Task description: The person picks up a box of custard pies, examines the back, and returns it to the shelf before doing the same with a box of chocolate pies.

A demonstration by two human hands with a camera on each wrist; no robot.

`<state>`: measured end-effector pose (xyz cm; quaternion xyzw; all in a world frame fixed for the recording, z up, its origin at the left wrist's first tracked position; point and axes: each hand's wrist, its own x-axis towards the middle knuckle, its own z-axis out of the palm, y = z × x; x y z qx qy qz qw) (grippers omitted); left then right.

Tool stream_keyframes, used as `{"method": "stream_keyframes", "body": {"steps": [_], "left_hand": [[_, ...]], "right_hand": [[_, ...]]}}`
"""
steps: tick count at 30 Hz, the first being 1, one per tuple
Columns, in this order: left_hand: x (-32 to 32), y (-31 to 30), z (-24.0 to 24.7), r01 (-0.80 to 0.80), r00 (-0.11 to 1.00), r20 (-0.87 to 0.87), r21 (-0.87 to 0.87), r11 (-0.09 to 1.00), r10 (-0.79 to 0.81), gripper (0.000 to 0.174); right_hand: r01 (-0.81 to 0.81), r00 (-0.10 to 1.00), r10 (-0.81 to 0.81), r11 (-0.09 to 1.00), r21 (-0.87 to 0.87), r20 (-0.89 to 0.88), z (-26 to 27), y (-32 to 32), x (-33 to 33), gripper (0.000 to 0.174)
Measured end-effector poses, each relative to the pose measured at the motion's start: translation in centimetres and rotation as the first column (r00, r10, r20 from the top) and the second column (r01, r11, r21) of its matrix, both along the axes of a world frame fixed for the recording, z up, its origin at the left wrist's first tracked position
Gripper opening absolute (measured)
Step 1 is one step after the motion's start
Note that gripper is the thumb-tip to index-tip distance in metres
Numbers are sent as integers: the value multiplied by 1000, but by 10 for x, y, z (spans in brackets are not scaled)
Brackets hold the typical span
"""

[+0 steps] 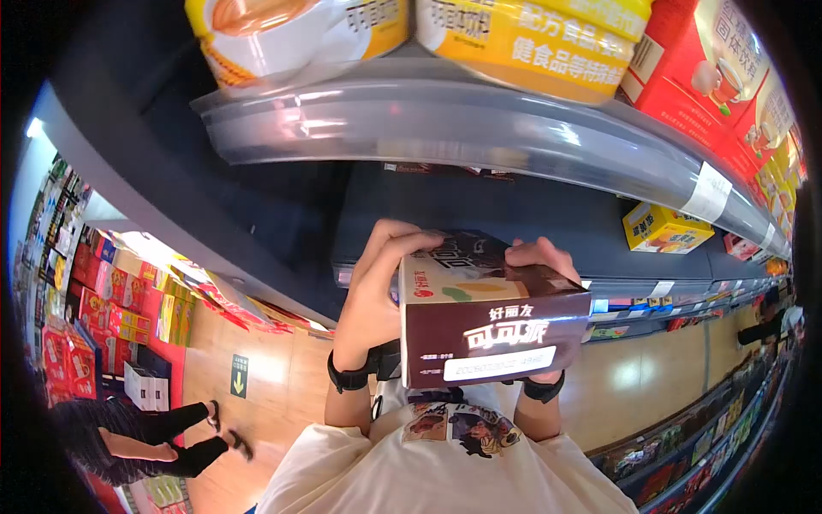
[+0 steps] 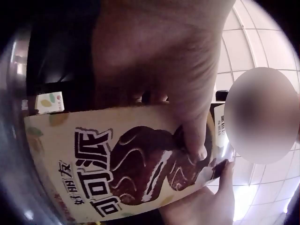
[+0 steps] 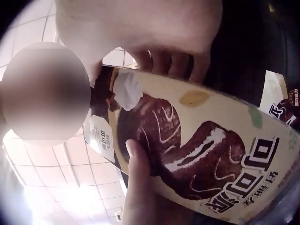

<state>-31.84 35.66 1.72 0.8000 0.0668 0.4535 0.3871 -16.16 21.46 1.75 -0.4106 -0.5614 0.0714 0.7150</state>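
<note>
Both hands hold a brown-and-cream carton of chocolate pies (image 1: 497, 321), in front of a dark shelf. My left hand (image 1: 373, 278) grips its left side, and my right hand (image 1: 548, 259) grips the right side near the top. In the left wrist view, the left thumb lies across the picture of the pies (image 2: 140, 164), while most of the other fingers are behind the carton. The right wrist view shows the right fingers (image 3: 180, 65) bent at the carton's edge. A dark-brown end panel with a white printed label (image 1: 499, 364) faces up toward the head camera.
Overhead, a shelf with a clear plastic lip (image 1: 342, 124) carries yellow packs (image 1: 539, 43) and red boxes (image 1: 706, 73). On the dark shelf (image 1: 531, 210) behind stands a small yellow box (image 1: 666, 229). A person in dark clothes (image 1: 128, 445) is in the aisle at left.
</note>
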Motion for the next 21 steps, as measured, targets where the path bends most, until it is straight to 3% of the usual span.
{"method": "stream_keyframes", "body": {"steps": [11,14,17,18,21], "left_hand": [[1,6,-9,38,996,82,-18,999,-37,53],[6,10,-16,46,994,105,-26,999,-43,51],[13,20,-28,49,989,138,13,999,-50,48],[16,22,-33,46,986,161,31,998,-50,47],[26,25,-45,23,977,213,24,999,-28,46]], "right_hand": [[98,994,-98,995,-8,-42,-2,13,-13,117],[59,996,-56,998,38,-68,0,16,-14,101],[200,977,-211,963,-181,-39,10,19,-23,75],[192,981,-193,976,-101,7,-7,27,-11,66],[233,972,-236,957,-174,5,-17,34,-7,65]]}}
